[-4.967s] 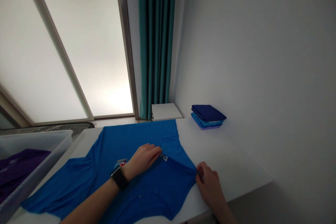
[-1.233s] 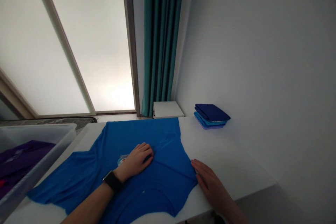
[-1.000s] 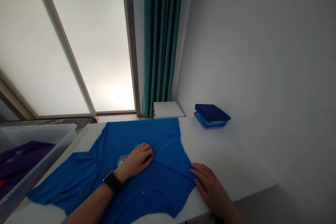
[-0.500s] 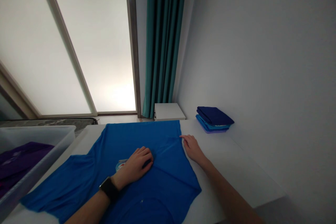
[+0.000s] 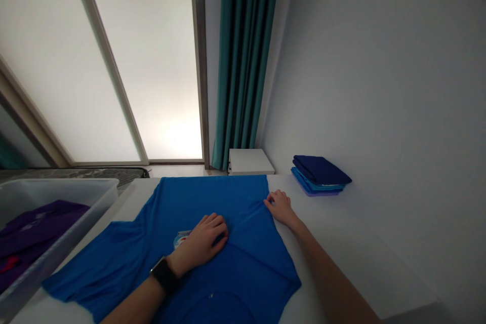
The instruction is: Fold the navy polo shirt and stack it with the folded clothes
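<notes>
A blue T-shirt point(image 5: 250, 233) lies spread over the white table, its neckline toward me and its hem at the far side. My left hand point(image 5: 208, 240), with a black watch on the wrist, rests palm down on the chest of the shirt. Its fingers are loosely bent, the thumb apart, and it partly covers a small printed logo point(image 5: 180, 238). At the shirt's right side edge, near the hem, my right hand point(image 5: 280, 207) pinches the fabric between thumb and finger. Small creases run from that pinch across the cloth.
A stack of folded clothes point(image 5: 321, 172), dark blue on top, sits on the table point(image 5: 330, 243) beside the wall. To the left stands a translucent plastic bin point(image 5: 110, 190) holding purple clothing point(image 5: 45, 228). A white cabinet point(image 5: 250, 161) and a green curtain point(image 5: 245, 61) are beyond the table.
My right thumb and finger have closed on the shirt's side edge, where a finger was stretched out before. My left hand stays on the chest. The view has shifted slightly.
</notes>
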Motion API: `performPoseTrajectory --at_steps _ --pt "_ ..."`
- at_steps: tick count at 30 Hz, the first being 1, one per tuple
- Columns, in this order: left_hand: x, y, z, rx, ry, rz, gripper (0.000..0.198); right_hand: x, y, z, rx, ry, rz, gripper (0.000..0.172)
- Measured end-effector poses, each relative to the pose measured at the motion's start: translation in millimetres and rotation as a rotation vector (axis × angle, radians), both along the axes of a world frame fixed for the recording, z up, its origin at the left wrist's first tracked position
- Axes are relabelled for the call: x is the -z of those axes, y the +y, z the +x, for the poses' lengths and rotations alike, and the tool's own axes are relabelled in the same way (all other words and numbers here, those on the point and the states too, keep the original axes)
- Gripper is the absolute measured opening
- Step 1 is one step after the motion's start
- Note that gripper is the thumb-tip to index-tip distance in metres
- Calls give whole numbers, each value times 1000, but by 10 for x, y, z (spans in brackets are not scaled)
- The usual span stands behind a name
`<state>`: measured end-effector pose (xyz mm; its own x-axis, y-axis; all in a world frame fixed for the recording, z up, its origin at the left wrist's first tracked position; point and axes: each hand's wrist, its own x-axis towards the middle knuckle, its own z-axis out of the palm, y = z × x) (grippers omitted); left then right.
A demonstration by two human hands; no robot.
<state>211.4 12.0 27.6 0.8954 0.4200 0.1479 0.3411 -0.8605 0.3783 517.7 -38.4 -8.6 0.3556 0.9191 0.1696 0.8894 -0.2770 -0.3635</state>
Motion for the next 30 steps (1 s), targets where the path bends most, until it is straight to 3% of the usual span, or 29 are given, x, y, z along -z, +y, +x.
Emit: performPoseTrajectory --at_steps 11,18,24,30 --pt "-23 -12 1 -17 2 -50 13 34 -42 129 17 -24 -6 22" --pt "-124 86 56 -61 -2 -154 21 -1 -53 80 -15 11 19 25" --pt "-194 356 520 -84 -10 -82 25 -7 -52 -8 -70 37 36 21" --pt "-31 505 1187 -142 -18 -12 30 6 -59 -52 -83 22 40 12"
